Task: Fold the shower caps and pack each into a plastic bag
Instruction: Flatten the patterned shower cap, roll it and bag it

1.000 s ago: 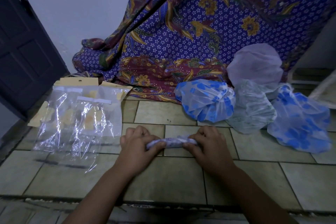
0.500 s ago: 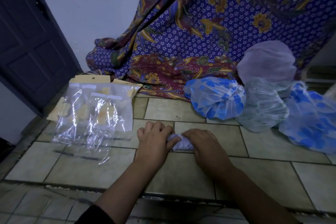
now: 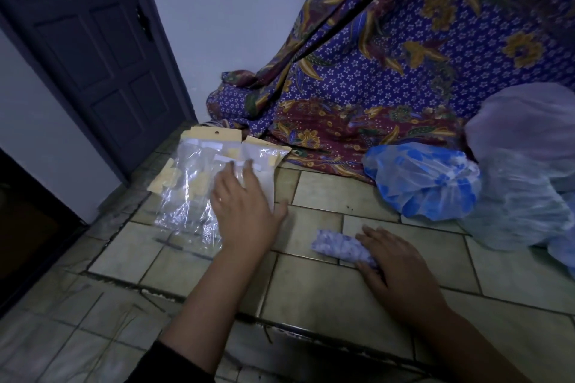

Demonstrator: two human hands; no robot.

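In the head view, the folded white-and-lilac plastic shower cap (image 3: 339, 246) is seen lying on the tiled floor (image 3: 311, 289), well apart from the stack of clear plastic bags with yellow card headers (image 3: 193, 190). Since only one end is pinned, the springy roll could unfurl, and several slippery bags might be dragged up together. The left hand (image 3: 244, 208) is stretched out flat over the bags, fingers straight and spread, nothing gripped. The cap's right end is held between thumb and fingers of the low-set right hand (image 3: 401, 261).

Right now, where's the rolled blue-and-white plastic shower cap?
Head view: the rolled shower cap lies right of centre on the tiled floor, its right end held by the right hand.
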